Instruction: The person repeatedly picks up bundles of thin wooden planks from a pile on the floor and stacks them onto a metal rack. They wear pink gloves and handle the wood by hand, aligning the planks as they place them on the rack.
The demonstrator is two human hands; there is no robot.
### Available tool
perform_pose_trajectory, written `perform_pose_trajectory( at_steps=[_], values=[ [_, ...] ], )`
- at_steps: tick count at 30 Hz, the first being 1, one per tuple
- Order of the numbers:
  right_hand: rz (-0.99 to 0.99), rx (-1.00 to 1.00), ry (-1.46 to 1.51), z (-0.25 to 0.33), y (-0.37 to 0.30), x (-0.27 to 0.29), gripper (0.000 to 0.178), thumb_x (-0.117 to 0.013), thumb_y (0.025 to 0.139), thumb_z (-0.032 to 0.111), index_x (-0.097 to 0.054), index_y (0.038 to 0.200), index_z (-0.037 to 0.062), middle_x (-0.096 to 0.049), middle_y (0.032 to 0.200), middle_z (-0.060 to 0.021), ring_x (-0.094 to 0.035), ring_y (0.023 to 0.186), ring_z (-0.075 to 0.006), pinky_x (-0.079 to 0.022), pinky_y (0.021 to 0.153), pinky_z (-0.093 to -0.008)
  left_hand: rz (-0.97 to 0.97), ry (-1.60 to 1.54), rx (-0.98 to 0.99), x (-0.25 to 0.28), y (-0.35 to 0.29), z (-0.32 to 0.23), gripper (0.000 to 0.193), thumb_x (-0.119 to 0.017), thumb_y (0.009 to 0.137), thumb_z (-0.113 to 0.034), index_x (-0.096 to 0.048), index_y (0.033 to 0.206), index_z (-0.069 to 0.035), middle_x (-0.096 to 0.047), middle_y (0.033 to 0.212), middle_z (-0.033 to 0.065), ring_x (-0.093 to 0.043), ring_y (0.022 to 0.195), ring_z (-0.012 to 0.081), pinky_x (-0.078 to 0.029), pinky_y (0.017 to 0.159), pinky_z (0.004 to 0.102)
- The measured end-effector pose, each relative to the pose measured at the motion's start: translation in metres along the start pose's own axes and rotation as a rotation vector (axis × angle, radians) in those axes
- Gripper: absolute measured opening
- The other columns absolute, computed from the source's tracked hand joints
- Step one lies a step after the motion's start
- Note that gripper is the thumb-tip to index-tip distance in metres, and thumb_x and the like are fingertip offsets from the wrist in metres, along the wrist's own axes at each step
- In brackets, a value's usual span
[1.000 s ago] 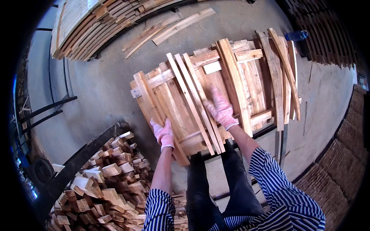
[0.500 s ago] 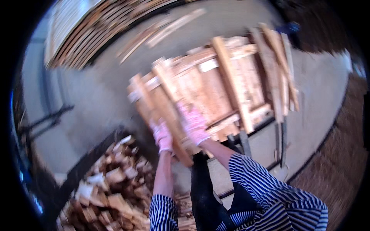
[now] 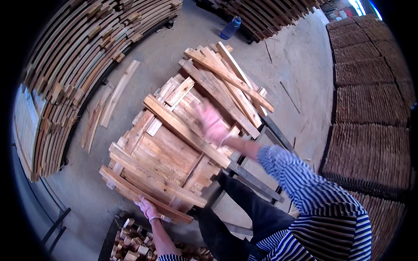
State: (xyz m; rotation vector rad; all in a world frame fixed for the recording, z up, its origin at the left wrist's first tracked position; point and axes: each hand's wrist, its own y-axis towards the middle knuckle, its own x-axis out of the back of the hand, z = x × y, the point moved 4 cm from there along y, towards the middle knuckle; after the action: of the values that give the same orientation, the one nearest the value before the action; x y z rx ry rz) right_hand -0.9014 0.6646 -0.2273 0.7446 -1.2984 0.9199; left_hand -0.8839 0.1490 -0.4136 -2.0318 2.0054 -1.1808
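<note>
At six o'clock our dark trousers (image 3: 244, 217) and striped sleeve (image 3: 305, 191) come in. At seven o'clock a heap of wood offcuts (image 3: 130, 243) lies on the floor. Just above it our left hand (image 3: 148, 209), gloved pink, closes its fingers on the near edge of the lowest plank (image 3: 139, 195) of the wooden pallet frame (image 3: 170, 152). The frame lies flat at the centre on a metal stand (image 3: 257, 182). Our right hand (image 3: 211, 124), blurred, hangs over the long diagonal plank (image 3: 183, 128); we cannot tell its fingers' state. At one o'clock loose planks (image 3: 226, 82) pile on the frame's far end. At twelve o'clock stands a blue bottle (image 3: 230, 28); curved stacked boards (image 3: 91, 48) fill ten o'clock
</note>
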Motion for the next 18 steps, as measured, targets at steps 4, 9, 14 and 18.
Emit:
perform_pose_trajectory(
  at_steps=[4,9,14,18],
  values=[
    [-0.057,-0.253,-0.223,-0.117,0.093,0.013,0.075,-0.049,0.091,0.000,-0.027,0.162,0.0171,-0.036,0.153,-0.0327,-0.038,0.144,-0.0497,-0.031,0.121,-0.0579,0.083,0.121,0.088,0.016,0.005,0.028,0.068,-0.042,0.110,-0.035,-0.014,0.163,-0.003,-0.046,0.156,0.0245,-0.049,0.141,0.0341,-0.039,0.116,0.0382],
    [0.153,-0.108,0.094,-0.211,0.119,0.005,0.062,-0.058,0.098,0.019,-0.039,0.157,0.0249,-0.055,0.138,-0.0220,-0.055,0.127,-0.0428,-0.045,0.106,-0.0486,0.178,1.011,-0.381,0.055,0.028,0.059,0.070,-0.037,0.110,-0.050,-0.029,0.161,-0.002,-0.043,0.156,0.0283,-0.042,0.146,0.0352,-0.032,0.121,0.0397],
    [0.146,-0.013,-0.126,-0.130,0.092,-0.008,0.078,-0.073,0.092,0.036,-0.034,0.159,0.0257,-0.041,0.153,-0.0278,-0.048,0.134,-0.0488,-0.043,0.111,-0.0559,0.061,0.303,0.039,0.051,0.015,0.068,0.082,-0.044,0.107,-0.056,-0.025,0.160,0.004,-0.055,0.146,0.0236,-0.050,0.139,0.0329,-0.038,0.114,0.0349],
    [0.093,0.024,-0.246,-0.140,0.080,-0.044,0.077,-0.071,0.090,0.026,-0.035,0.158,0.0271,-0.046,0.148,-0.0245,-0.051,0.132,-0.0463,-0.047,0.105,-0.0546,0.023,0.305,0.268,0.011,0.016,0.039,0.085,-0.042,0.107,-0.058,-0.016,0.163,0.001,-0.057,0.145,0.0239,-0.054,0.136,0.0341,-0.041,0.111,0.0364]
  ],
)
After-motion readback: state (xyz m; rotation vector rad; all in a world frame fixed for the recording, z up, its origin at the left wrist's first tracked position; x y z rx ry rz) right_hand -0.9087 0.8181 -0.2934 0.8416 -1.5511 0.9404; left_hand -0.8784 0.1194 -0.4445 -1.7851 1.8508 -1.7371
